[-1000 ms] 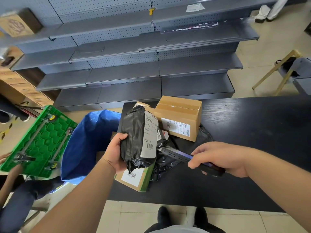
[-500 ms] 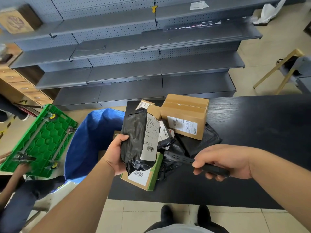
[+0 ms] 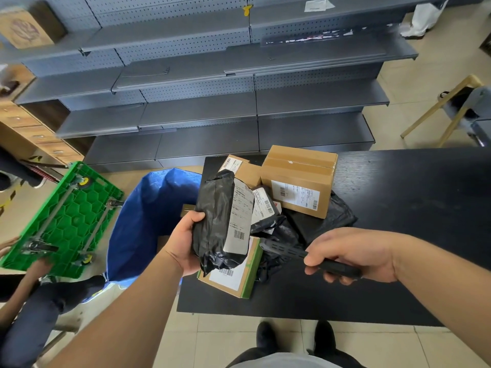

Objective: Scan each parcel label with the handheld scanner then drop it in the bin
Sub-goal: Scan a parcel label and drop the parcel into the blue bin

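My left hand [image 3: 183,243] grips a black plastic-wrapped parcel [image 3: 215,221] upright, its white label [image 3: 240,216] turned to the right. My right hand [image 3: 353,256] holds the black handheld scanner [image 3: 292,253], whose front end points left at the parcel's lower label. The parcel hangs over the left end of the black table [image 3: 398,208], beside the open blue bin bag [image 3: 143,221]. On the table lie a large cardboard box [image 3: 300,179], a flat box with a green edge [image 3: 233,274], a small box [image 3: 236,166] and several black bags [image 3: 321,221].
A green plastic dolly [image 3: 63,219] lies upturned on the floor at left, with another person's hands and legs [image 3: 32,309] next to it. Grey metal shelves [image 3: 212,102] stand behind the table. A wooden chair [image 3: 457,110] is at the right. My shoes [image 3: 292,338] are by the table's front edge.
The scanner has dropped a little and drawn slightly back to the right. The parcel stays in my left hand almost in the same place. The camera view has tilted up a bit.
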`<action>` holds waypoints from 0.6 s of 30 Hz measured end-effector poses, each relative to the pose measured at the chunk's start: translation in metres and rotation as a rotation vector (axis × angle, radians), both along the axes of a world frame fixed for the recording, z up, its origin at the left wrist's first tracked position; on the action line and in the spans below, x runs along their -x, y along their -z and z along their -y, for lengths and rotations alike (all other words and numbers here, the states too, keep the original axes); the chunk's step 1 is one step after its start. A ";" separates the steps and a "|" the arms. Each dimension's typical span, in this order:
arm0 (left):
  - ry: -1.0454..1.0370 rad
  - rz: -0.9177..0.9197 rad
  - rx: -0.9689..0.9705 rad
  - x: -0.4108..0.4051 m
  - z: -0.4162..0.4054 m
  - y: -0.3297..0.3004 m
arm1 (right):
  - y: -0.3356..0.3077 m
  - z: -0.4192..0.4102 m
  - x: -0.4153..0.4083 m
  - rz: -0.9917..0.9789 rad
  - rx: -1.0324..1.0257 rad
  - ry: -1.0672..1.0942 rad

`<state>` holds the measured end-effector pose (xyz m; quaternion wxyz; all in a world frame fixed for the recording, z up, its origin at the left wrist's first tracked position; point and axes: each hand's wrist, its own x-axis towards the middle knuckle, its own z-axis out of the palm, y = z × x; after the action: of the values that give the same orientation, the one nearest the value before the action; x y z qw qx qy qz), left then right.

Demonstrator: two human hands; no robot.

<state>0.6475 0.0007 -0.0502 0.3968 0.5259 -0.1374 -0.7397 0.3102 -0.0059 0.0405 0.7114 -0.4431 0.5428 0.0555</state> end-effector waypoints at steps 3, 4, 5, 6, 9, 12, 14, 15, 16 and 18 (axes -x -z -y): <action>0.001 -0.007 -0.005 -0.006 -0.002 0.002 | 0.002 -0.001 -0.006 -0.014 0.007 0.018; 0.003 -0.008 -0.007 -0.007 -0.003 0.003 | 0.003 -0.002 -0.009 -0.020 0.010 0.024; 0.004 -0.006 -0.006 -0.010 -0.004 0.004 | 0.004 -0.002 -0.011 -0.025 0.013 0.029; 0.005 -0.005 -0.007 -0.013 -0.005 0.004 | 0.003 -0.003 -0.014 -0.029 0.015 0.030; -0.001 -0.012 -0.007 -0.021 -0.008 0.007 | 0.004 -0.003 -0.023 -0.043 0.026 0.026; -0.045 -0.031 -0.001 -0.030 -0.013 0.007 | 0.006 -0.006 -0.034 -0.084 0.084 0.007; -0.081 -0.045 0.004 -0.035 -0.017 0.005 | 0.012 -0.008 -0.043 -0.110 0.141 0.013; -0.101 -0.049 0.004 -0.038 -0.020 0.004 | 0.014 -0.008 -0.048 -0.124 0.168 0.016; -0.126 -0.052 0.002 -0.041 -0.023 0.003 | 0.015 -0.007 -0.054 -0.132 0.187 0.009; -0.184 -0.058 -0.003 -0.047 -0.031 0.002 | 0.016 -0.006 -0.064 -0.140 0.205 -0.005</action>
<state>0.6941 0.0314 -0.0522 0.4662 0.5152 -0.0755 -0.7152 0.3741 0.0000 0.0241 0.6225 -0.5100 0.5927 0.0320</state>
